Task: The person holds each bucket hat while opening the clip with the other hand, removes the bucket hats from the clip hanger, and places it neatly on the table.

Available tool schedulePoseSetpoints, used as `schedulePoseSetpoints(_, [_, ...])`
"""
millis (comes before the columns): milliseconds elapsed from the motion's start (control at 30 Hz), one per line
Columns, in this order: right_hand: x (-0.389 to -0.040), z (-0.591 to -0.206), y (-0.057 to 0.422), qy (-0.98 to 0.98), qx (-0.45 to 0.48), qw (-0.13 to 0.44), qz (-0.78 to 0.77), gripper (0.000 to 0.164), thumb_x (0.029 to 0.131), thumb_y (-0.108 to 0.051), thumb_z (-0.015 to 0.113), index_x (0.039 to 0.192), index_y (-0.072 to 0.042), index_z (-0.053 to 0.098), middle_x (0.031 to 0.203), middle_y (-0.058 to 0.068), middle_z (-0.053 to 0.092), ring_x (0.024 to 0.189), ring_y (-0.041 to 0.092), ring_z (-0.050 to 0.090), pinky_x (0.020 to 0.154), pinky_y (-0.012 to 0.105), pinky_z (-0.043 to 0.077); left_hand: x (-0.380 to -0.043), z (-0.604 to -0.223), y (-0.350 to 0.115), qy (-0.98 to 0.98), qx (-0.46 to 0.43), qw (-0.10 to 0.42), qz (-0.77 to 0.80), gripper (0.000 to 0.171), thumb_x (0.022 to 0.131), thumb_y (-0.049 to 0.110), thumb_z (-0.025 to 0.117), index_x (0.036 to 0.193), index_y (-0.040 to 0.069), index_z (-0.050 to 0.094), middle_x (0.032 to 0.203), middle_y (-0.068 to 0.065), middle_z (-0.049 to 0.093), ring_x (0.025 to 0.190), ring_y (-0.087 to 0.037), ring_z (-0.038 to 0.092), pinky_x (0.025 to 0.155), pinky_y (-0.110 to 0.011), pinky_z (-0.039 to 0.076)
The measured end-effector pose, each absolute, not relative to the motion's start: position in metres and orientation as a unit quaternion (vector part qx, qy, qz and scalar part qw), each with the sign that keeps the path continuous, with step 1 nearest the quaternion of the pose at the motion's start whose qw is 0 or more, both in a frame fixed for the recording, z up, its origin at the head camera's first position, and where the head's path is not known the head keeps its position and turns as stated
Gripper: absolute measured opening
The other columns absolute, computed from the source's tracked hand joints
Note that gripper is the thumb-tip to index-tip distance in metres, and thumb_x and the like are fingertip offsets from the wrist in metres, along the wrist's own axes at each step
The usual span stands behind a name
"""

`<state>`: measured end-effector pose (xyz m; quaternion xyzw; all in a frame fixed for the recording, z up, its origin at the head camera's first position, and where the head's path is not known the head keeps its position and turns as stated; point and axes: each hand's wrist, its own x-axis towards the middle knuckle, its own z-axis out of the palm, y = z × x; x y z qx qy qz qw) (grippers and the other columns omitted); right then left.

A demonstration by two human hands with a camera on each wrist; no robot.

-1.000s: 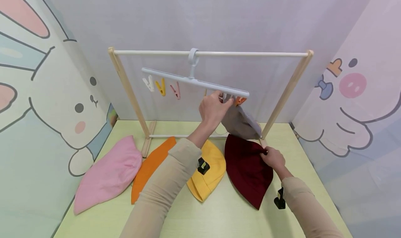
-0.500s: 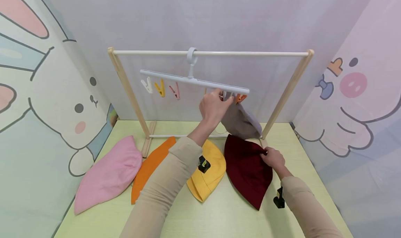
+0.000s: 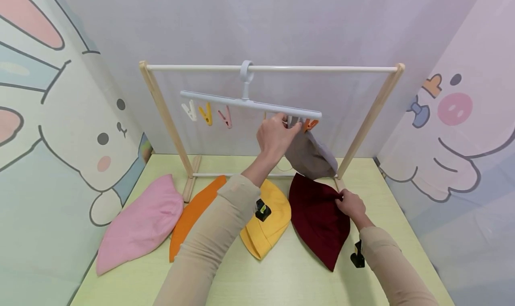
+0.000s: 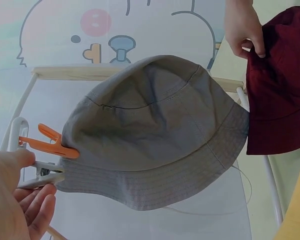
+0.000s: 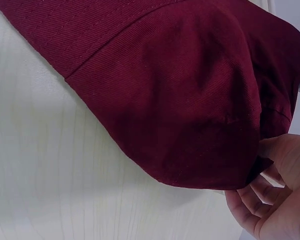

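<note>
My left hand point(image 3: 275, 133) is up at the right half of the pale hanger point(image 3: 225, 99), pinching a grey clothespin point(image 4: 47, 172) between thumb and fingers. The clothespin's tip meets the brim edge of a grey bucket hat point(image 4: 150, 130), which hangs on its side. An orange clothespin point(image 4: 50, 142) also bites that hat's edge, just beside my thumb. Lower right, my right hand point(image 3: 351, 204) pinches the crown of a maroon bucket hat point(image 5: 180, 100) between thumb and fingers. The maroon hat lies folded flat over the table, its top edge overlapping the grey hat in the head view.
The hanger hooks over the white rail of a wooden rack point(image 3: 322, 69). White point(image 3: 189, 110), yellow point(image 3: 206, 114) and pink point(image 3: 225, 116) clothespins dangle from its left half. Pink point(image 3: 141, 225), orange point(image 3: 197, 212) and yellow point(image 3: 273, 212) bucket hats lie along the table point(image 3: 297, 279).
The hanger tilts slightly less, its right end a touch higher and its left end a touch lower. Both hands keep their holds in nearly the same places.
</note>
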<state>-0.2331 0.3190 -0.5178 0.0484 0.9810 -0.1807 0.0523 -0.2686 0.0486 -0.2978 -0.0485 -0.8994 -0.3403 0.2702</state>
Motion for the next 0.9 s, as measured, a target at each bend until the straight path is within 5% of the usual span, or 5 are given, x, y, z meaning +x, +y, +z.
schedulePoseSetpoints(900, [-0.224,-0.523,0.3236,0.978,0.061,0.079,-0.181,0.014,0.08,-0.019,0.05,0.081,-0.006,0.055,0.081,0.018,0.056,0.063,0.029,0.052,0.046,0.039,0.037,-0.2658,-0.293,0.0505,-0.902,-0.046,0.259,-0.343,0.032,0.072,0.048,0.062,0.076,0.016,0.062,0.06,0.009,0.057,0.048,-0.006,0.048,0.041,-0.021,0.034])
